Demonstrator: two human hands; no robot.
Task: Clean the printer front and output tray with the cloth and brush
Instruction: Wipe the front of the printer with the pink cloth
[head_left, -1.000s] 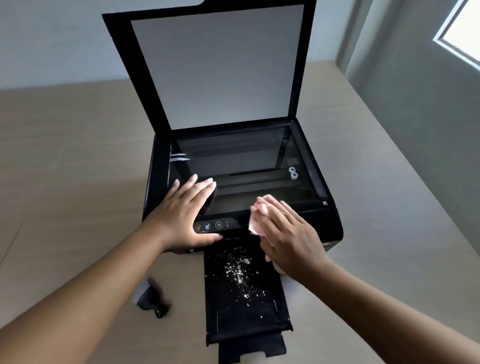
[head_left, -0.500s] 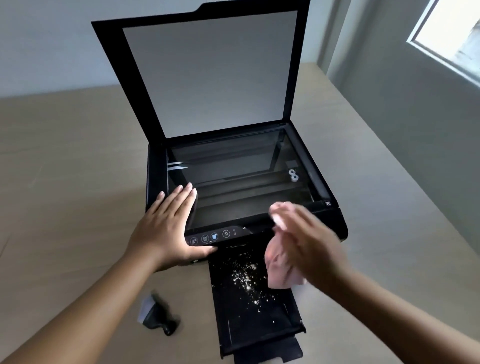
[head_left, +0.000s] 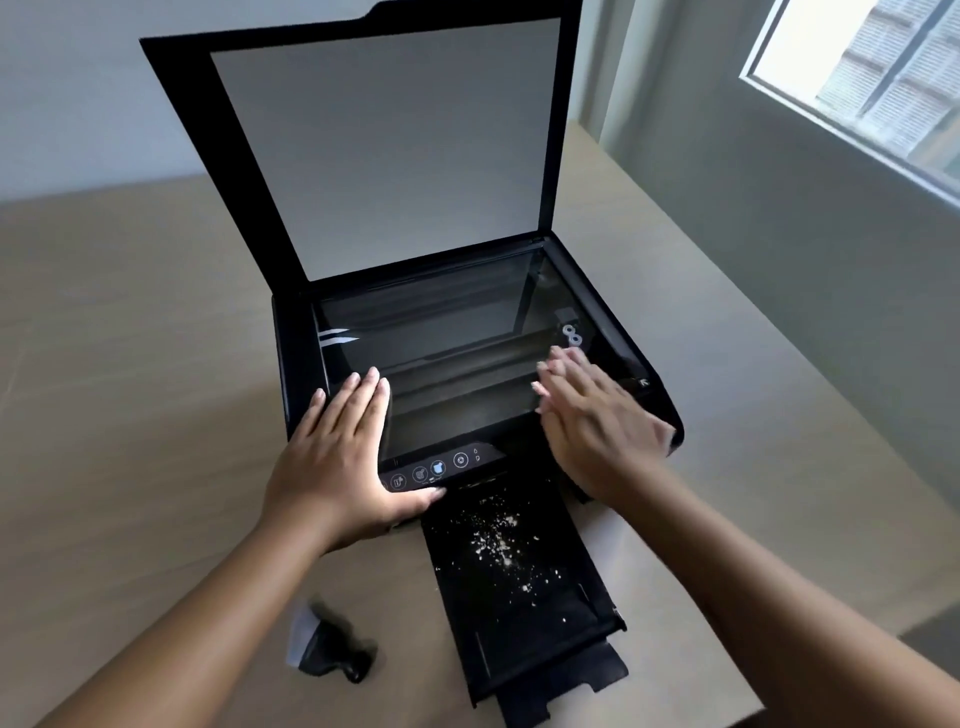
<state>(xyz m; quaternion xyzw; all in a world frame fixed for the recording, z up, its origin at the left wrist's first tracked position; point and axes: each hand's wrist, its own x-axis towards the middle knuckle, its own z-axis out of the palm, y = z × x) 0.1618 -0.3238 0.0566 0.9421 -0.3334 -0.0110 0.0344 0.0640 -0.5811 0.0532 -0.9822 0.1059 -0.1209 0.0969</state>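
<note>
A black printer (head_left: 294, 358) stands on the table with its scanner lid (head_left: 384, 150) raised. My left hand (head_left: 337, 457) rests flat on the front left corner, thumb beside the control panel (head_left: 457, 461). My right hand (head_left: 597, 415), blurred with motion, lies flat with straight fingers over the front right of the scanner glass (head_left: 441, 338). The pink cloth is hidden under that hand. The output tray (head_left: 587, 613) sticks out at the front with white crumbs (head_left: 498, 540) scattered on it. A small black brush (head_left: 324, 649) with pale bristles lies on the table to the tray's left.
The beige table (head_left: 130, 364) runs wide to the left of the printer; its right edge (head_left: 779, 364) is close to the printer. A grey wall and a window (head_left: 883, 78) are on the right.
My right hand with the pink cloth rose from the tray's front edge onto the right of the glass, and the cloth went out of sight beneath it. My left hand stayed on the front left corner.
</note>
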